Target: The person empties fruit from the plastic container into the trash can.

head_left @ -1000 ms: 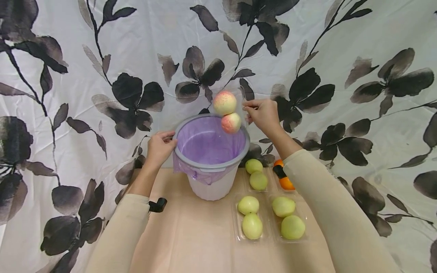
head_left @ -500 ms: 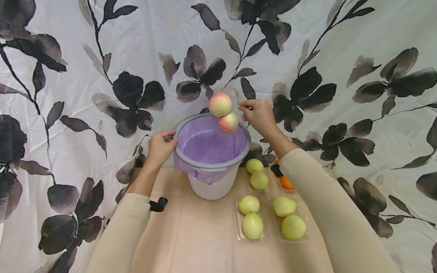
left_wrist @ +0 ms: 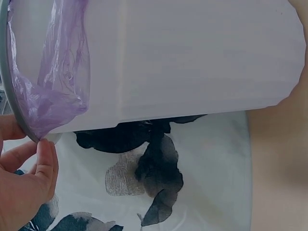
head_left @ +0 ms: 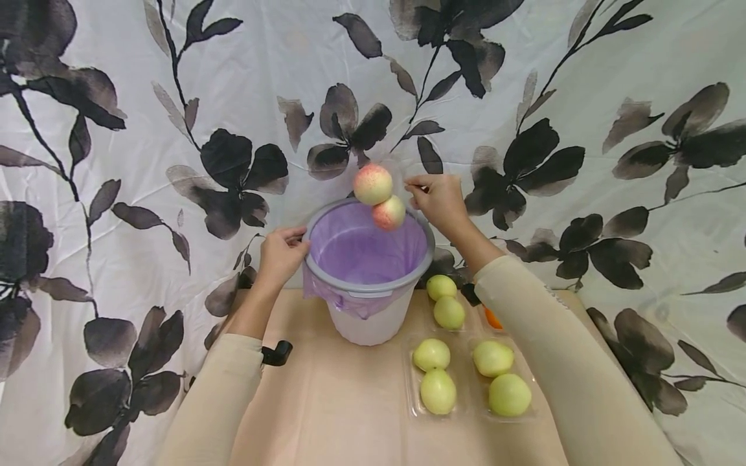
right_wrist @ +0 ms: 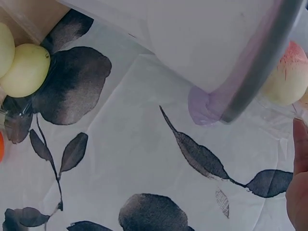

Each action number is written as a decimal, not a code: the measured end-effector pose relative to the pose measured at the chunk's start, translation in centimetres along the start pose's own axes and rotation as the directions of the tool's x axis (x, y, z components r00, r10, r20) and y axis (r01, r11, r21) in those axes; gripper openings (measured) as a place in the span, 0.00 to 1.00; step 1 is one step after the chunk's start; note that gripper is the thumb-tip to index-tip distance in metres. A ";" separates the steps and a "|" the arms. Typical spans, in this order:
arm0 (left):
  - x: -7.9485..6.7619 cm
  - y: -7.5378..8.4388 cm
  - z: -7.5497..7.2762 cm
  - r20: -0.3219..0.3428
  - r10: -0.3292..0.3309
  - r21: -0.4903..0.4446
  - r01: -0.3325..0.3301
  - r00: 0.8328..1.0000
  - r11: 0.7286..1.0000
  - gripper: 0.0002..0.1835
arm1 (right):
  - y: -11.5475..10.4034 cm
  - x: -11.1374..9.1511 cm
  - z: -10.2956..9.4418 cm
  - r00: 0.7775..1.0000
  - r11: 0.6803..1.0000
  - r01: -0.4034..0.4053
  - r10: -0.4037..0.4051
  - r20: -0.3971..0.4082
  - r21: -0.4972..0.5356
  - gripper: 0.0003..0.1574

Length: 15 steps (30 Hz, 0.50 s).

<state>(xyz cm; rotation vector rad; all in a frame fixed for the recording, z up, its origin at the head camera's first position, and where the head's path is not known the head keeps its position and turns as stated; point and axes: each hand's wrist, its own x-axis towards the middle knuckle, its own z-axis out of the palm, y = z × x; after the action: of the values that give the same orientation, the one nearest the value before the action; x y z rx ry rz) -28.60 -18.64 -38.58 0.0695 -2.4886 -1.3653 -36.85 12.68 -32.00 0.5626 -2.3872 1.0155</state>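
Note:
A white bin (head_left: 370, 329) with a grey rim and a purple bag liner (left_wrist: 65, 72) stands at the back of the table. My left hand (head_left: 281, 256) pinches its rim on the left, thumb and fingertips at the liner's edge in the left wrist view. Above the bin's far right side, my right hand (head_left: 441, 202) pinches the edge of a clear plastic tray (right_wrist: 275, 114). Two red-and-yellow peaches sit in that tray, the larger peach (head_left: 373, 184) higher and the smaller peach (head_left: 388, 213) below it. The tray is tilted over the opening.
Right of the bin, clear trays hold yellow-green fruits in pairs: one back pair (head_left: 449, 312), one front left pair (head_left: 438, 391) and one front right pair (head_left: 509, 395). An orange fruit (head_left: 493, 318) is mostly hidden by the right sleeve. Floral cloth (head_left: 233, 77) hangs behind.
My right hand has carried the tray and peaches slightly left over the bin, tilting it a little more. The left hand keeps its hold on the rim.

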 end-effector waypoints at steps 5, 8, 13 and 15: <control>-0.3 0.1 0.1 0.011 0.001 0.011 -0.001 1.000 1.000 0.21 | 0.1 -0.4 0.1 0.998 0.999 0.037 -0.038 -0.041 -0.029 0.09; -0.4 0.1 0.1 0.010 0.006 0.016 -0.006 1.000 1.000 0.21 | 0.1 -0.4 0.2 0.997 0.998 0.050 -0.051 -0.051 -0.032 0.09; -0.5 0.2 0.0 -0.011 0.030 0.027 -0.030 0.999 0.999 0.21 | 0.3 -0.2 0.4 0.996 0.996 0.066 -0.070 -0.061 -0.066 0.09; -0.5 0.2 0.1 -0.015 0.036 0.024 -0.036 0.999 0.999 0.21 | 0.3 -0.1 0.5 0.995 0.995 0.077 -0.081 -0.058 -0.070 0.09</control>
<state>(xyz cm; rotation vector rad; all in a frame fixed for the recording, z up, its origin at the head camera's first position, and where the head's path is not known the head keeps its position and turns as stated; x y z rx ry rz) -28.17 -18.34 -38.57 0.0399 -2.4813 -1.3160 -37.06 12.56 -32.53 0.5885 -2.3173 0.9016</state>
